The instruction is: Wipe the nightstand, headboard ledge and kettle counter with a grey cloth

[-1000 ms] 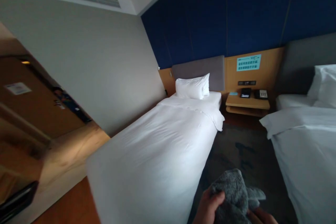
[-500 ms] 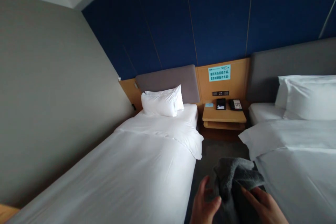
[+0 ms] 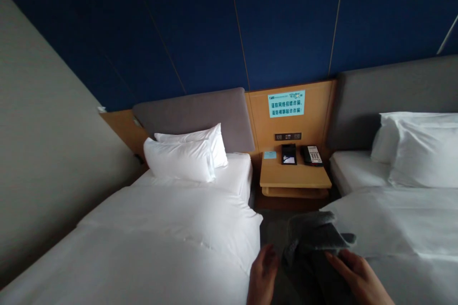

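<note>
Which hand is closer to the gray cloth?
Right. The right hand touches the gray cloth from below right; the left hand sits just left of it, contact unclear.

Grey fluffy cloth [image 3: 315, 236], bunched and seemingly folded, hangs low between two beds.

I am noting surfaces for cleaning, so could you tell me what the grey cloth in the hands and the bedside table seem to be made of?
The grey cloth looks like soft, fluffy terry or microfibre: its surface is napped and matte and it drapes limply. The bedside table looks like light wood or wood-look laminate: smooth, satin, tan, with no grain clearly visible.
</note>
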Demonstrator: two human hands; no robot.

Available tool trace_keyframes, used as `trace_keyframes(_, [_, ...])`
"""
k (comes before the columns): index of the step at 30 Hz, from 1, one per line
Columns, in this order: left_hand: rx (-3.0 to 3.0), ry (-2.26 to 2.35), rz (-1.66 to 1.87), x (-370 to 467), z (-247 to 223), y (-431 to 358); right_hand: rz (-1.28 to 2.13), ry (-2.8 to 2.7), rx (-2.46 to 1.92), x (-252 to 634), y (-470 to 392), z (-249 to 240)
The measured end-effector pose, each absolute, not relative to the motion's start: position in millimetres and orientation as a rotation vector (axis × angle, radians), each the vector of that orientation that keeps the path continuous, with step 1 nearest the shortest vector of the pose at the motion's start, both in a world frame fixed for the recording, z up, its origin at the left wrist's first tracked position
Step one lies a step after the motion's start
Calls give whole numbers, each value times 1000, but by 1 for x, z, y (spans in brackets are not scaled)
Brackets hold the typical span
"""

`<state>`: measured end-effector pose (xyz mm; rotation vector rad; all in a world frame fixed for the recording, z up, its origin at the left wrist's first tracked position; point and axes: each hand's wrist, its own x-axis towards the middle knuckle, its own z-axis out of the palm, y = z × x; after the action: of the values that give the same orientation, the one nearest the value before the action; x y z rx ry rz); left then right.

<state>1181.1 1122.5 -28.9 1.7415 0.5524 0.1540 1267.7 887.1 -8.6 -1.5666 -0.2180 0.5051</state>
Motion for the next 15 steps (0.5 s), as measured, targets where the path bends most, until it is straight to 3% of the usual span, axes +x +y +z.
trace_keyframes(7, [1439, 142, -140, 1335, 7, 1127, 282, -114, -1668, 1380, 920, -34])
trace_keyframes(11, [1131, 217, -246, 1422, -24, 1102, 370, -271, -1562, 1446, 951, -53])
trace_keyframes(15, [1286, 352, -182, 1519, -55, 1109, 483, -290, -1594, 1536, 975, -49])
